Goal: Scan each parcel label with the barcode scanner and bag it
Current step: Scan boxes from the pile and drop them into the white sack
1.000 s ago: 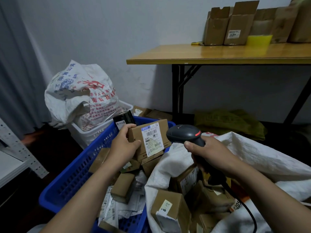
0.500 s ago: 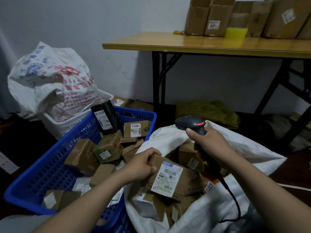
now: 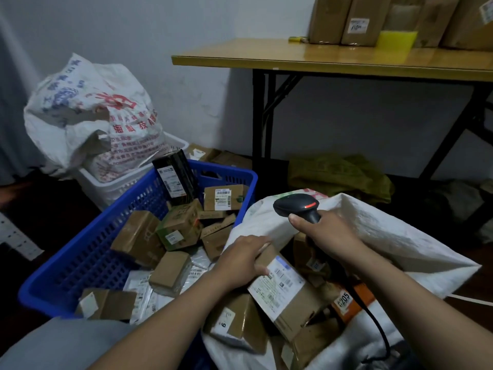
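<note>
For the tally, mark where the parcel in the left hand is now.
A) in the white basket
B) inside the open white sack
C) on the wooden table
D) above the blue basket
B: the left hand grips the labelled parcel low among the boxes in the white sack, right of the blue basket.

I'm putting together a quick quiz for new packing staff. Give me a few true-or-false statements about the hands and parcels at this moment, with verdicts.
1. The right hand grips the barcode scanner. True.
2. The left hand holds a parcel over the blue basket. False: the parcel is at the mouth of the white sack, on the parcels already in it.
3. The held parcel's label faces up. True.
4. The black parcel lies in the white sack. False: it stands in the blue basket's far corner.
</note>
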